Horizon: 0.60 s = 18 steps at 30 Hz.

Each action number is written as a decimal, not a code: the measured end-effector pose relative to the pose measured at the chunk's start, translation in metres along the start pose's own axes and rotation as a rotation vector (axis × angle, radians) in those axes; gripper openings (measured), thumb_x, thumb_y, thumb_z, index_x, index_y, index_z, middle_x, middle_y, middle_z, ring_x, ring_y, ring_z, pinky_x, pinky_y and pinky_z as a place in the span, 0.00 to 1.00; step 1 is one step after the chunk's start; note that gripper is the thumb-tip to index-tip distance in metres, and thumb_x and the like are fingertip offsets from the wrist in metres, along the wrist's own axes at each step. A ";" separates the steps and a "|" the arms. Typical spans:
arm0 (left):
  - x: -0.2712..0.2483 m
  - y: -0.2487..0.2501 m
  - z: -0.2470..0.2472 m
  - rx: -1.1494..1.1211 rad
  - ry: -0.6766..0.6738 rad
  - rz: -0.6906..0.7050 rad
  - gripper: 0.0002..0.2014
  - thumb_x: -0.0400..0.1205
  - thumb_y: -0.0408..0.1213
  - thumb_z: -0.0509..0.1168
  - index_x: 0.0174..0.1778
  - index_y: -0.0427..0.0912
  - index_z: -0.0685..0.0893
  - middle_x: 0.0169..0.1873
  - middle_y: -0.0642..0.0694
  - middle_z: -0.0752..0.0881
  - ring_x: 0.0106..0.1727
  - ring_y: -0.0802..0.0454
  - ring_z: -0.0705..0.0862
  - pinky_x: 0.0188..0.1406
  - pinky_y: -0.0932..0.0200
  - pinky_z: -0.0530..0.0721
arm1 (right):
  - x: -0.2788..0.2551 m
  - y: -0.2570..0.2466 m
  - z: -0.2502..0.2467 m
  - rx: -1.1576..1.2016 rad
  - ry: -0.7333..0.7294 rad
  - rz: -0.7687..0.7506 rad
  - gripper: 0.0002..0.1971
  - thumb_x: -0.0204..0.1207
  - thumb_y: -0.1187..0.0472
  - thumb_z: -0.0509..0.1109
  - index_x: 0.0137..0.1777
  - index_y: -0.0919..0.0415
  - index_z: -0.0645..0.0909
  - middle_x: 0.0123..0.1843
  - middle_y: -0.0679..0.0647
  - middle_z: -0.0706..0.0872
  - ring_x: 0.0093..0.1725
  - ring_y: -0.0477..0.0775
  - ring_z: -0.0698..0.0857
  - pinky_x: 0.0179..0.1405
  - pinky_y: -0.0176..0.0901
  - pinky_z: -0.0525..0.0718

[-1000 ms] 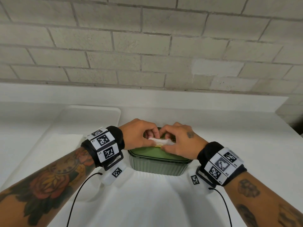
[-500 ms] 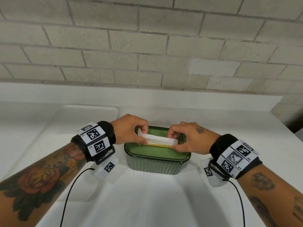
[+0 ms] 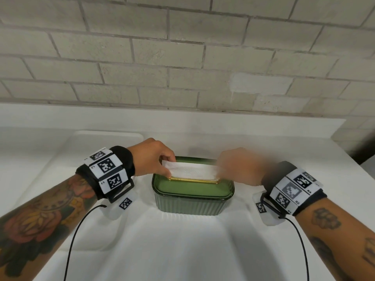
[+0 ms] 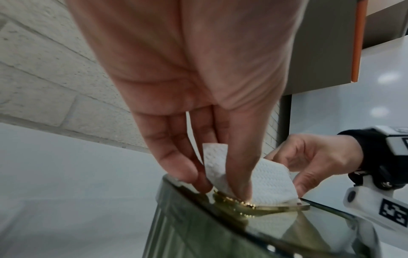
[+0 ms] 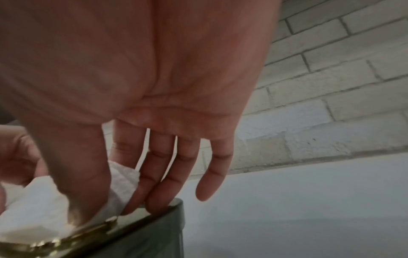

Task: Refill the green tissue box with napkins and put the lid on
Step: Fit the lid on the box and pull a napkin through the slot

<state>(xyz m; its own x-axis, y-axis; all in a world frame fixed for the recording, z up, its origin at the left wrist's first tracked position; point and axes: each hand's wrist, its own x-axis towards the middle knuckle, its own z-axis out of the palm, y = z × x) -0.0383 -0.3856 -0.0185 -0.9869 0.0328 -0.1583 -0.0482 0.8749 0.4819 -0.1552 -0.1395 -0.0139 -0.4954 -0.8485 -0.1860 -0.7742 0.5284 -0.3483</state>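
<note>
The green tissue box (image 3: 188,203) stands on the white counter with its green lid (image 3: 190,188) on top. A white napkin (image 3: 192,171) sticks up through the lid's gold-rimmed slot (image 3: 193,181). My left hand (image 3: 160,161) pinches the napkin's left end, thumb and fingers at the slot (image 4: 238,204). My right hand (image 3: 235,169), blurred in the head view, pinches the napkin's right end (image 5: 123,181) between thumb and forefinger, with the other fingers resting on the box's edge (image 5: 174,206).
A white tray (image 3: 91,142) lies on the counter behind my left wrist. A brick wall (image 3: 182,57) rises behind the counter's raised back ledge. The counter's right edge (image 3: 363,169) runs close to my right forearm.
My hands have spread apart along the slot, from pinching together at the middle to holding the napkin's two ends. The napkin now stands drawn out wide above the lid.
</note>
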 end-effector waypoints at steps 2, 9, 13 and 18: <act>-0.001 -0.001 0.001 -0.003 0.005 0.001 0.11 0.72 0.41 0.78 0.50 0.49 0.90 0.41 0.53 0.90 0.36 0.63 0.82 0.41 0.66 0.80 | -0.001 0.004 0.002 0.033 0.012 0.021 0.10 0.77 0.51 0.73 0.50 0.57 0.88 0.47 0.46 0.85 0.47 0.47 0.83 0.52 0.44 0.83; -0.012 -0.009 0.003 -0.011 -0.065 -0.124 0.65 0.56 0.60 0.83 0.82 0.64 0.46 0.68 0.57 0.71 0.69 0.57 0.72 0.69 0.58 0.75 | -0.008 0.007 -0.001 0.221 -0.075 0.145 0.59 0.55 0.40 0.85 0.82 0.35 0.52 0.74 0.36 0.67 0.73 0.40 0.66 0.73 0.40 0.66; -0.019 -0.014 0.011 -0.009 -0.136 -0.140 0.71 0.53 0.57 0.85 0.79 0.72 0.36 0.69 0.52 0.68 0.65 0.52 0.75 0.67 0.53 0.78 | -0.012 0.002 0.016 0.311 -0.137 0.159 0.67 0.49 0.39 0.87 0.83 0.34 0.46 0.81 0.38 0.65 0.78 0.43 0.68 0.78 0.42 0.68; -0.031 -0.029 0.025 -0.258 0.223 -0.260 0.49 0.69 0.40 0.80 0.82 0.56 0.59 0.57 0.51 0.79 0.46 0.57 0.86 0.48 0.60 0.86 | -0.040 -0.018 0.044 0.326 0.113 0.308 0.63 0.48 0.20 0.72 0.84 0.37 0.51 0.75 0.38 0.73 0.71 0.42 0.76 0.72 0.44 0.75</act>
<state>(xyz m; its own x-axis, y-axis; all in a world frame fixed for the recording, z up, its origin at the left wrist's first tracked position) -0.0028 -0.3994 -0.0493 -0.9447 -0.3027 -0.1265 -0.3086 0.6895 0.6552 -0.1039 -0.1160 -0.0406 -0.7370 -0.6351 -0.2311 -0.4285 0.7035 -0.5670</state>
